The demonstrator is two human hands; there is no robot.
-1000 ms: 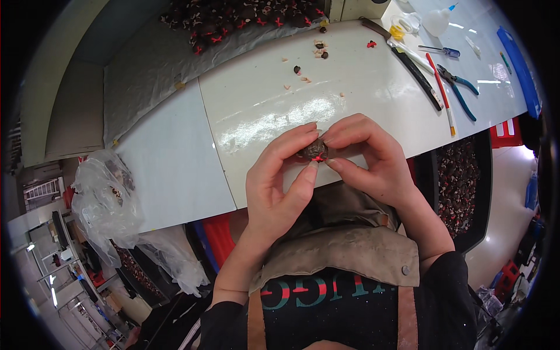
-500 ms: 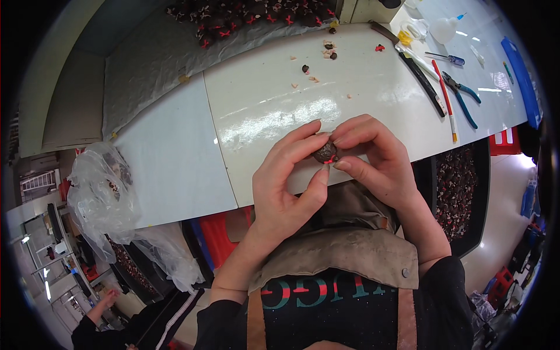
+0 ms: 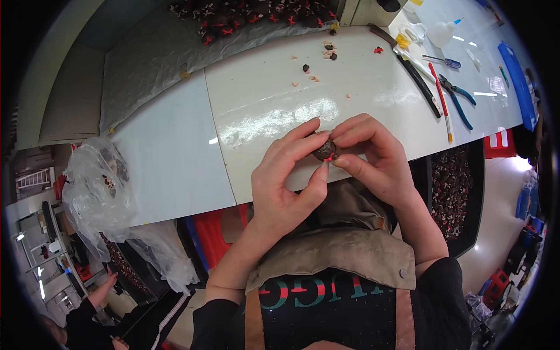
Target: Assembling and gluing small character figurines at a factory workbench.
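Between my two hands, just over the near edge of the white table, is a small dark brown round piece with a bit of red at its lower side. My left hand is closed on it from the left, fingers along its top and thumb at the red part. From the right, the fingers and thumb of my right hand pinch it as well. What exactly the piece is, I cannot make out. Many similar dark pieces with red parts lie massed on a grey sheet at the back.
Crumbs and dark bits lie at the table's far side. To the right are a black-handled knife, a red brush, pliers and a screwdriver. A black tray of dark pieces stands right; a clear plastic bag hangs left.
My hands keep nearly the same grip on the round piece. At the lower left, another person's arm has moved up toward a tray. The view has shifted slightly.
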